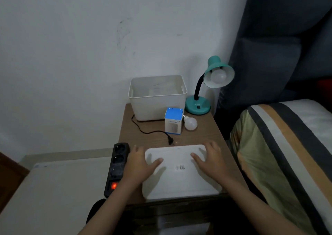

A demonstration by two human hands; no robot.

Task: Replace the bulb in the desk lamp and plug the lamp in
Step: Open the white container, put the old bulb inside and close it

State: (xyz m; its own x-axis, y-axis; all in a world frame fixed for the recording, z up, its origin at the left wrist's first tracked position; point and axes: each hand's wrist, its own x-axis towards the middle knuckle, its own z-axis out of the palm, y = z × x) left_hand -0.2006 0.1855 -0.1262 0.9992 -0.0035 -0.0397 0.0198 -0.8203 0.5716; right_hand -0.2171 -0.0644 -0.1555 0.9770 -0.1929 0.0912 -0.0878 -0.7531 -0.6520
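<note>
A teal desk lamp (198,105) stands at the back right of the brown bedside table (201,136), with an unlit white bulb (218,76) in its shade. Its black cord runs left to a loose plug (170,141) lying on the table. A second white bulb (190,123) lies beside a blue and white bulb box (173,121). My left hand (142,163) and my right hand (210,158) rest flat, fingers apart, on a white tray lid (179,179) at the table's front. A black power strip (116,166) with a lit red switch lies left of it.
An open white plastic bin (158,107) stands at the back of the table against the wall. A bed with a striped cover (280,154) and a dark padded headboard close off the right side. A white surface (53,189) lies low on the left.
</note>
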